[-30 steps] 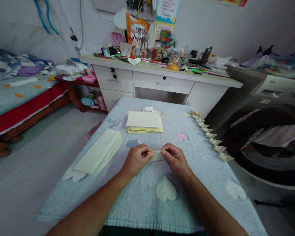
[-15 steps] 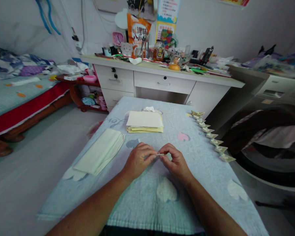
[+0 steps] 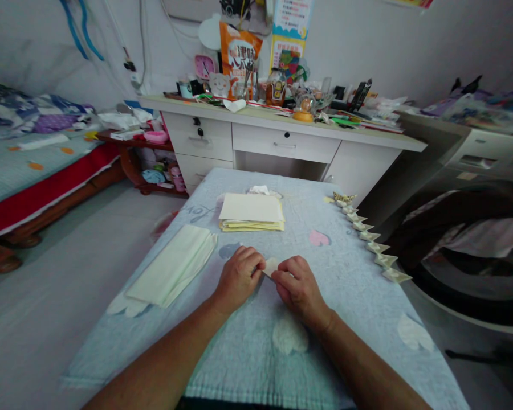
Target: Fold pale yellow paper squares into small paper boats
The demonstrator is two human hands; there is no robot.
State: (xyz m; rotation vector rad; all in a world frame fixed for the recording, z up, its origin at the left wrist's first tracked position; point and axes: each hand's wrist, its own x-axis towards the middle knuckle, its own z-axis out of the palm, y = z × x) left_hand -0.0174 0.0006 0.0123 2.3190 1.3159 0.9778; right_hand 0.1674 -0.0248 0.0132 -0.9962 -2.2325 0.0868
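Head view: the left hand (image 3: 239,276) pinches one end of a small cream piece of folded paper (image 3: 269,268) between thumb and fingers, and the right hand (image 3: 301,289) grips its other end at four o'clock. The piece sits between them, just over a pale blue, heart-patterned cloth (image 3: 346,336). It should handle as very light, stiffer along its doubled layers yet easily creased or torn; the corners and folded edges look the best places to hold. The cloth appears soft and faintly ribbed, with a fringed-looking near hem.

From the piece, a squared stack of cream and yellowish paper sheets (image 3: 251,207) lies at eleven o'clock, matte and flat. At nine o'clock rests a long, whitish-green bundle of folded paper (image 3: 171,265), its layers loose. Crisp, pointed white folded paper shapes (image 3: 377,247) run in a row from two to three o'clock.
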